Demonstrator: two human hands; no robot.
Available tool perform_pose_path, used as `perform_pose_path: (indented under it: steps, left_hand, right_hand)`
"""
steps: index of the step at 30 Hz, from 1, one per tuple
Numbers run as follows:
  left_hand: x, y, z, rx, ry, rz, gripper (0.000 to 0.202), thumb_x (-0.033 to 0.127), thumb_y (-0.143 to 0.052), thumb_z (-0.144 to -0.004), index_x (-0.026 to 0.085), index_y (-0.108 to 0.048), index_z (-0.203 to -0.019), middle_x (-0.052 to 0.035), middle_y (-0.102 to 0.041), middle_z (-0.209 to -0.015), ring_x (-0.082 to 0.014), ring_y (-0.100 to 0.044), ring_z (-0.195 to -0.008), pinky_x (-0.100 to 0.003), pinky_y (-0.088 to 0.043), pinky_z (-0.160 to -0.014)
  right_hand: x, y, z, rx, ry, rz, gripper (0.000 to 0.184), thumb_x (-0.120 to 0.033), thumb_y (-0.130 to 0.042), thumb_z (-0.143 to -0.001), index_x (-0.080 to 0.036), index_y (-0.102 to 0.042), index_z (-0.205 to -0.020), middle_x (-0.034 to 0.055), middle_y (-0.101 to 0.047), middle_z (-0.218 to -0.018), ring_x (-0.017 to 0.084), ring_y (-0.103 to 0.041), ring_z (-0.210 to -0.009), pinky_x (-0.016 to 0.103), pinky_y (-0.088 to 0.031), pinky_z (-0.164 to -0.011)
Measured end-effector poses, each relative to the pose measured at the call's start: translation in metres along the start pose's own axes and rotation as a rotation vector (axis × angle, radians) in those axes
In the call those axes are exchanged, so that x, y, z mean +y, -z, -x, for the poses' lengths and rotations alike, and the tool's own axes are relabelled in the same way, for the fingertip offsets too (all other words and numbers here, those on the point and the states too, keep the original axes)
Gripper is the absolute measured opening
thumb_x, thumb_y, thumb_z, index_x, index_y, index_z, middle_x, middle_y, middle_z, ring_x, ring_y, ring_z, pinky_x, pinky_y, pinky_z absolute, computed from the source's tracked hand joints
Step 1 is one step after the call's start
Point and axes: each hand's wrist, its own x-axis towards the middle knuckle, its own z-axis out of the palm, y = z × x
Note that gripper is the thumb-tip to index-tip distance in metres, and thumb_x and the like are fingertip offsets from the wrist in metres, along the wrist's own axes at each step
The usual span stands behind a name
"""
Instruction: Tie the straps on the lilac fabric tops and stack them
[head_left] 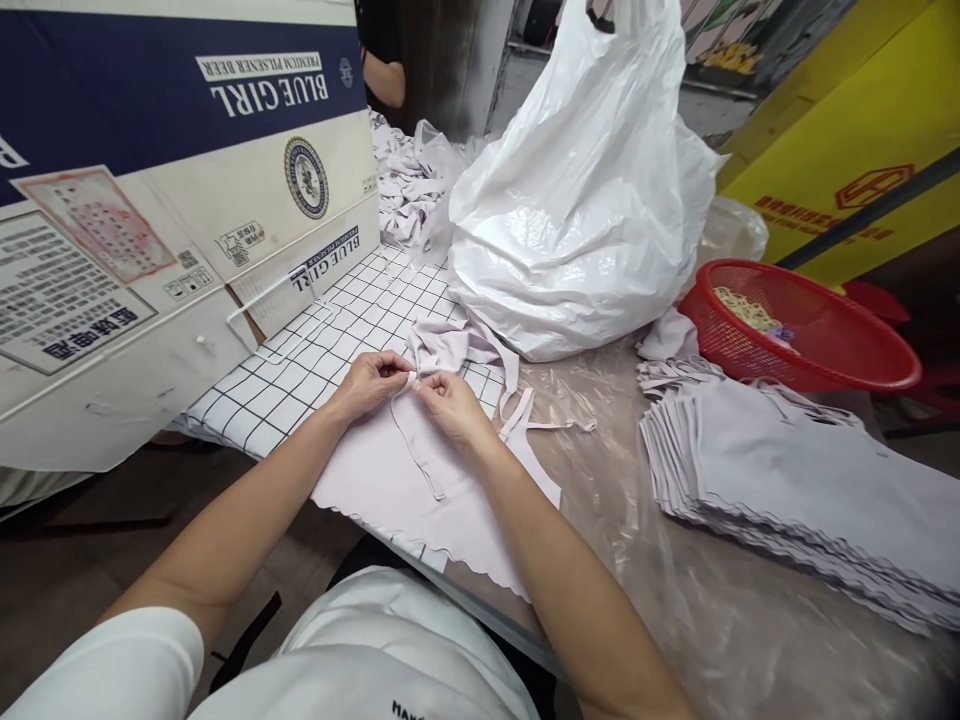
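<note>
A pale lilac garment with thin straps and a scalloped hem lies flat on the table edge in front of me. My left hand and my right hand meet above its top edge, both pinched shut on a thin strap of the garment. The fingertips almost touch each other. More crumpled lilac fabric lies just behind my hands.
A neat stack of the same lilac garments lies to the right on clear plastic sheeting. A big white plastic bag stands behind, a red basket at the right, a Blue Girl cardboard box at the left. Another person's arm shows far back.
</note>
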Motion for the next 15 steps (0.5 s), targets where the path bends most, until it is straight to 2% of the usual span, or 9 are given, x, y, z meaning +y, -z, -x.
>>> perform_pose_path:
  steps: [5, 9, 12, 15]
  left_hand:
    - [0.001, 0.001, 0.000, -0.041, -0.008, 0.057, 0.018, 0.030, -0.075, -0.063, 0.015, -0.073, -0.074, -0.0022, -0.068, -0.071, -0.0135, -0.058, -0.067, -0.026, -0.045, -0.065]
    - [-0.001, 0.000, 0.000, -0.033, -0.009, 0.083, 0.018, 0.031, -0.075, -0.063, 0.016, -0.073, -0.073, -0.0017, -0.067, -0.070, -0.0131, -0.058, -0.066, -0.025, -0.045, -0.065]
    - [-0.004, 0.000, -0.001, -0.013, -0.009, 0.093, 0.020, 0.033, -0.077, -0.063, 0.016, -0.073, -0.073, -0.0013, -0.067, -0.068, -0.0126, -0.057, -0.064, -0.025, -0.045, -0.064]
    - [-0.005, 0.000, -0.002, 0.024, -0.002, 0.074, 0.023, 0.036, -0.079, -0.063, 0.016, -0.074, -0.073, -0.0015, -0.067, -0.068, -0.0123, -0.056, -0.063, -0.025, -0.043, -0.062]
  right_hand:
    - [-0.010, -0.005, 0.007, -0.077, -0.137, -0.120, 0.017, -0.027, -0.070, -0.073, -0.019, -0.055, -0.075, -0.0069, -0.048, -0.057, 0.006, -0.038, -0.044, 0.021, -0.021, -0.042]
    - [-0.016, -0.008, 0.006, -0.164, -0.250, -0.286, 0.028, -0.033, -0.076, -0.069, -0.019, -0.052, -0.069, -0.0091, -0.041, -0.053, 0.004, -0.028, -0.040, 0.021, -0.010, -0.040]
    - [-0.019, -0.001, 0.014, -0.287, -0.201, -0.274, 0.033, -0.043, -0.079, -0.066, -0.017, -0.059, -0.068, -0.0093, -0.038, -0.051, 0.004, -0.025, -0.043, 0.021, -0.011, -0.041]
    - [-0.020, 0.015, 0.034, -0.452, -0.091, -0.188, 0.038, -0.049, -0.080, -0.067, -0.013, -0.069, -0.072, -0.0059, -0.046, -0.053, 0.005, -0.033, -0.049, 0.021, -0.022, -0.046]
